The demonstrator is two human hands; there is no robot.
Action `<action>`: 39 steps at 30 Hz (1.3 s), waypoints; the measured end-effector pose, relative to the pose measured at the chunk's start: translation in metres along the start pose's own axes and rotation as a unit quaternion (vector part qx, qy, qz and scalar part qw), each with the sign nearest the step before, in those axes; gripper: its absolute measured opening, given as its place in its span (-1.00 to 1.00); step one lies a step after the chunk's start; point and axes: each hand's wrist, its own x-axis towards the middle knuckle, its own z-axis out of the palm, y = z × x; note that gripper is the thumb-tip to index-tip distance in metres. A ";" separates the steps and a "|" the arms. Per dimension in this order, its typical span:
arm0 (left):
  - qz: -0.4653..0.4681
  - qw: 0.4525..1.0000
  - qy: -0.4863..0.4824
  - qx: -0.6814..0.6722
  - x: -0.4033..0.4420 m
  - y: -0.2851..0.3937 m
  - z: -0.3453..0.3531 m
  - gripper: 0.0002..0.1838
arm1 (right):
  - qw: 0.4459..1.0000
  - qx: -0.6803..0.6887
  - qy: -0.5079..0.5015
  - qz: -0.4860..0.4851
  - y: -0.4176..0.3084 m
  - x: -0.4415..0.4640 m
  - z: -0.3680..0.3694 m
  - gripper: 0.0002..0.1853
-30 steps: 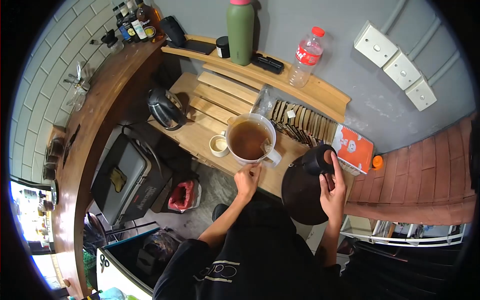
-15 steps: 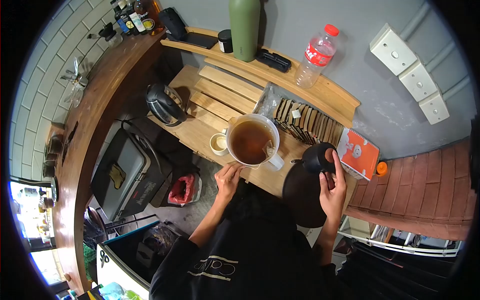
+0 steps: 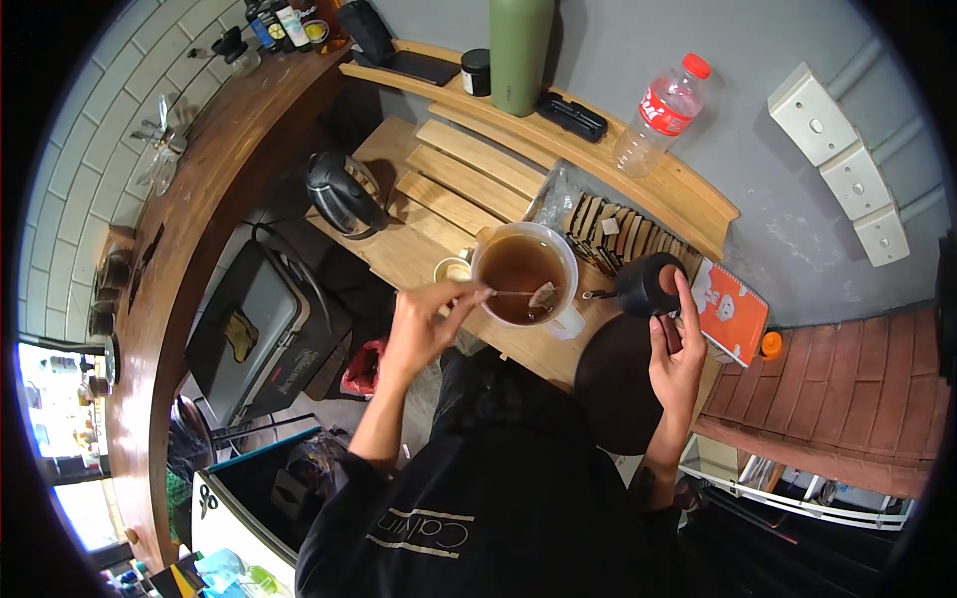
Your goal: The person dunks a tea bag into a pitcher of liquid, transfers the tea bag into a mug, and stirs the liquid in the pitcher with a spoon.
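Observation:
My left hand (image 3: 429, 324) pinches the string of a tea bag (image 3: 541, 295) that hangs at the surface of brown tea in a clear pitcher (image 3: 519, 271). A small white cup (image 3: 454, 269) stands to the left of the pitcher, partly behind my left hand. On the right, my right hand (image 3: 678, 364) is wrapped round the handle of a black kettle (image 3: 645, 285), which has a thin spout. The kettle is just right of the pitcher, above a dark round surface (image 3: 620, 394).
A black electric kettle (image 3: 344, 195) stands on the slatted wooden table (image 3: 399, 234). Behind the pitcher are a row of packets (image 3: 630, 234) and an orange notebook (image 3: 731, 311). The shelf holds a green bottle (image 3: 520, 55) and a plastic bottle (image 3: 661, 115).
My left hand has moved from the pitcher's near side to its left, drawing the tea bag's string taut. My right hand still holds the black kettle. The view has shifted slightly.

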 end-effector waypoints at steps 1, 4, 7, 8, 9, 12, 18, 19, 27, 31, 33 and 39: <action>0.022 1.000 -0.010 0.005 0.013 0.005 -0.006 -0.88 | 1.000 0.009 -0.005 0.012 -0.003 0.001 0.001 -0.32; 0.103 0.994 -0.019 -0.006 0.048 0.024 -0.018 -0.86 | 0.999 0.028 -0.001 0.018 -0.007 0.005 0.008 -0.32; 0.069 0.996 -0.056 -0.013 0.060 0.025 -0.017 -0.86 | 0.999 0.040 0.019 -0.006 -0.011 0.004 0.015 -0.32; 0.072 0.996 -0.059 -0.014 0.063 0.020 -0.015 -0.86 | 1.000 0.015 0.014 -0.007 -0.016 0.003 0.017 -0.31; 0.031 0.998 -0.052 -0.003 0.064 0.009 -0.011 -0.87 | 1.000 -0.010 0.008 -0.007 -0.020 0.002 0.019 -0.30; 0.002 0.999 -0.052 0.002 0.062 -0.001 -0.009 -0.87 | 1.000 0.007 -0.002 -0.001 -0.021 0.002 0.028 -0.29; 0.016 1.000 -0.024 -0.011 0.061 0.017 -0.028 -0.88 | 0.994 -0.019 0.024 -0.105 -0.025 0.016 0.042 -0.28; 0.006 1.000 -0.028 -0.003 0.060 0.015 -0.030 -0.87 | 0.994 -0.019 0.025 -0.105 -0.026 0.018 0.044 -0.28; -0.022 0.999 -0.040 0.000 0.044 0.017 -0.032 -0.87 | 0.993 -0.065 0.012 -0.093 -0.015 0.031 0.065 -0.18; 0.007 0.999 -0.043 0.010 0.045 0.027 -0.039 -0.86 | 0.992 -0.099 0.006 -0.084 -0.021 0.038 0.067 -0.16; 0.000 0.999 -0.045 0.014 0.044 0.027 -0.038 -0.86 | 0.991 -0.096 0.011 -0.096 -0.020 0.040 0.070 -0.16; -0.007 0.999 -0.034 0.007 0.040 0.017 -0.030 -0.85 | 0.991 -0.094 -0.005 -0.099 -0.019 0.037 0.070 -0.16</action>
